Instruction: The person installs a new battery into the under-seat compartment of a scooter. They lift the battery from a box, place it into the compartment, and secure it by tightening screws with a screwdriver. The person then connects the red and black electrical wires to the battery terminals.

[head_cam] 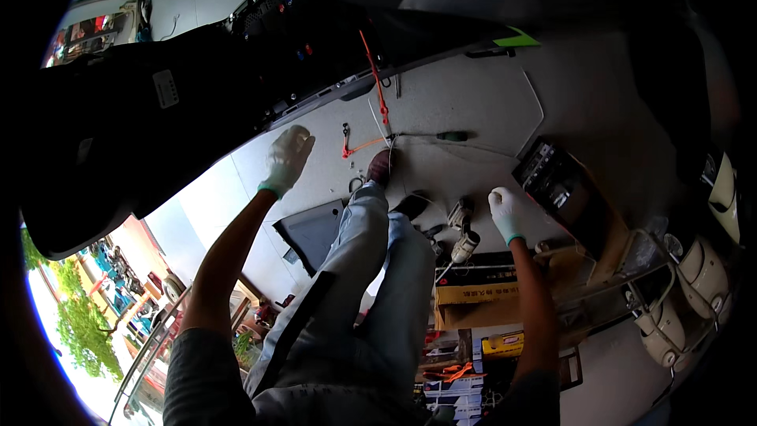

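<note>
My left hand (288, 160), in a white knit glove with a green cuff, is raised below the edge of a large black panel (136, 130) of a dark vehicle, apart from it as far as I can tell. Its fingers are curled, and nothing shows in them. To the right, my right hand (504, 213), gloved alike, makes a fist over the floor near an open carton. Ahead, the vehicle's dark cavity (301, 47) shows small red and blue fittings. An orange cable (375, 74) hangs out of it towards the floor.
On the floor lie an orange lead (362, 147), a dark-handled screwdriver (452, 136), a grey panel (313, 231) and two cordless power tools (464, 247). A carton (615, 242) holding a black unit (556, 183) stands right. Cream scooter parts (659, 325) are beyond it.
</note>
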The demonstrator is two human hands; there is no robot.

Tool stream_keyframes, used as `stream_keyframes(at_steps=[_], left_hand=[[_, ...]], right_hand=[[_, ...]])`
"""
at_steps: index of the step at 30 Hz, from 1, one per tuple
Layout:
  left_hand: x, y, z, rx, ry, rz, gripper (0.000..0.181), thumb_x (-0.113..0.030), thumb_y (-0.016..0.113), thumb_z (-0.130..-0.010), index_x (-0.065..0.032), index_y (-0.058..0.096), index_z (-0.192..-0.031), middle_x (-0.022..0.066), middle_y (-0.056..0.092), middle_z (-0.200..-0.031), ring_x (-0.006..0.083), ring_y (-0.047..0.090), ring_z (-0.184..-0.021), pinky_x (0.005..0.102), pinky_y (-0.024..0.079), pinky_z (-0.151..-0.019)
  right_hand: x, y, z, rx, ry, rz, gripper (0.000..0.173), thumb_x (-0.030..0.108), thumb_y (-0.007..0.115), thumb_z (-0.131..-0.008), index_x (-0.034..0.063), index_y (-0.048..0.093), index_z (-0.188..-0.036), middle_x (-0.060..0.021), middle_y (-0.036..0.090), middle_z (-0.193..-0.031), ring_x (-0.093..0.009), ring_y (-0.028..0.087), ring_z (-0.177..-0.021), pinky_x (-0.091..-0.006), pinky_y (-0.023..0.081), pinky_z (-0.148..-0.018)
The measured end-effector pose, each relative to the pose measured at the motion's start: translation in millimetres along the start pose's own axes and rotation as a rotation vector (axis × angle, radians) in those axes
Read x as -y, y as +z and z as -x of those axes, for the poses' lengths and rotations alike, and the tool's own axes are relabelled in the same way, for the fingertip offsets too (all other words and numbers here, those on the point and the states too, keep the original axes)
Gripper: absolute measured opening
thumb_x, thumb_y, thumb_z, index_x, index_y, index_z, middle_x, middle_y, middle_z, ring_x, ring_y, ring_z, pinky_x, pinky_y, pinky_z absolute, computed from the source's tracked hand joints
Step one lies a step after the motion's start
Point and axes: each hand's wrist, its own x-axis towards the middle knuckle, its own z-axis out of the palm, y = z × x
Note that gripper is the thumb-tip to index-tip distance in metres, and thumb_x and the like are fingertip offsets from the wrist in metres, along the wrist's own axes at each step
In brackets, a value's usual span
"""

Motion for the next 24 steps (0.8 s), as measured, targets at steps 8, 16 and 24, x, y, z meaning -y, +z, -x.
stream_keyframes(at_steps=[8,16,24], left_hand=[[42,27,-128,0.160,-0.186,-0.428,0.057,-0.062,0.060,-0.081,-0.0069,0.055,-0.095,0.0092,0.059,-0.090,0.0235,0.061,-0.083,0.0375,0.050,-0.071],[91,43,-151,0.115,-0.002,-0.337,0.060,-0.062,0.076,-0.060,-0.0103,0.049,-0.074,0.0012,0.041,-0.059,0.0122,0.043,-0.052,0.0255,0.038,-0.050],[95,50,-140,-0.282,0.072,-0.079,0.063,-0.056,0.083,-0.051,-0.0071,0.045,-0.061,0.0046,0.043,-0.054,0.0202,0.046,-0.049,0.0328,0.039,-0.049]], right_hand=[[-38,115,-138,0.101,-0.173,-0.023,0.024,0.019,0.060,-0.085,0.0017,0.060,-0.102,-0.0187,0.064,-0.098,-0.036,0.060,-0.091,-0.0414,0.048,-0.081],[-61,182,-203,0.214,-0.350,0.745,0.034,0.018,0.062,-0.080,0.0085,0.052,-0.112,-0.0166,0.054,-0.112,-0.037,0.055,-0.100,-0.0450,0.048,-0.082],[-90,230,-275,-0.012,-0.424,1.089,0.037,0.019,0.067,-0.075,0.0132,0.051,-0.108,-0.0084,0.054,-0.105,-0.027,0.056,-0.099,-0.0424,0.049,-0.078]])
